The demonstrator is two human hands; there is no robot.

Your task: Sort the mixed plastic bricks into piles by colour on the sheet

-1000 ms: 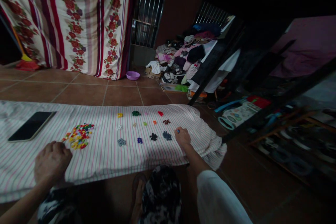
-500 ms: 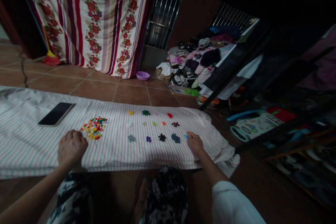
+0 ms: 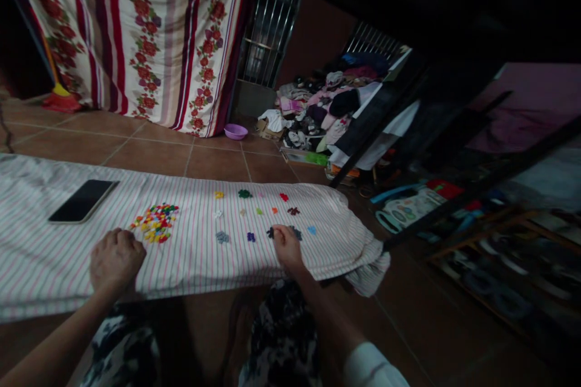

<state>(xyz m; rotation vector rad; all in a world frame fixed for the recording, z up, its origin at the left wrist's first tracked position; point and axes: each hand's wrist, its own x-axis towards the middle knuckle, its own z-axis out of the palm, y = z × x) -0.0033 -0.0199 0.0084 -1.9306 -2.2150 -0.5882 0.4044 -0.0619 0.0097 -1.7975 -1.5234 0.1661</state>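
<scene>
My left hand [image 3: 117, 257] rests on the striped cloth [image 3: 195, 260] with its fingers curled under, just in front of a mixed heap of small coloured pieces [image 3: 157, 224]. Whatever may be beneath those fingers is hidden. Over the near row of sorted piles, my right hand [image 3: 287, 247] has thumb and fingertips pressed together. It partly covers the black pieces [image 3: 270, 233] and the dark grey pieces [image 3: 297, 233]. Light blue pieces [image 3: 311, 230] lie to its right. Purple pieces [image 3: 251, 237] and grey pieces [image 3: 222, 237] lie to its left.
Behind the near row lie small piles, including yellow pieces [image 3: 219, 195], dark green pieces [image 3: 245, 193], red pieces [image 3: 284, 197] and brown pieces [image 3: 293, 211]. A phone [image 3: 83, 201] lies at the left. A purple basin [image 3: 235, 131] stands on the tiled floor beyond.
My right hand has moved left from the light blue pieces to the black and dark grey piles. My left hand stays beside the mixed heap. The view has shifted slightly right.
</scene>
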